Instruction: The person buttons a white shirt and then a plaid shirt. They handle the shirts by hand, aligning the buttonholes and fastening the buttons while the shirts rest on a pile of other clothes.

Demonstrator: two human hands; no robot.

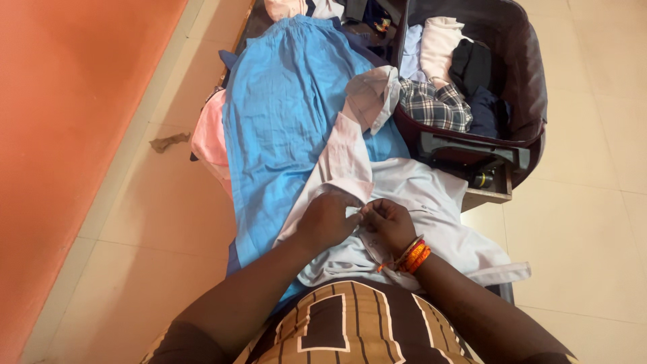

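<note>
- The left hand (328, 219) and right hand (389, 224) meet at the front edge of a white shirt (431, 202), fingertips almost touching each other.
- Both hands are closed in a pinch on the shirt's placket, the fabric caught between thumb and fingers; small buttons show on the cloth just below the right hand.
- The shirt lies spread flat in front of the person, directly under both hands, with one sleeve (350, 145) stretching up and away, its cuff folded over.
- Orange bangles (412, 256) sit on the right wrist.
- The shirt rests partly on a blue garment (290, 114) that is laid out lengthwise; a pink cloth (207, 138) peeks out at the blue garment's left edge.
- An open dark maroon suitcase (522, 74) stands to the upper right, well beyond the hands.
- Inside it: a checked cloth (437, 104), a folded cream piece (439, 44), a black piece (470, 64) and a dark navy one (486, 111), packed close together.
- A cream tiled floor (579, 222) lies around everything, with an orange surface (67, 101) at the left.
</note>
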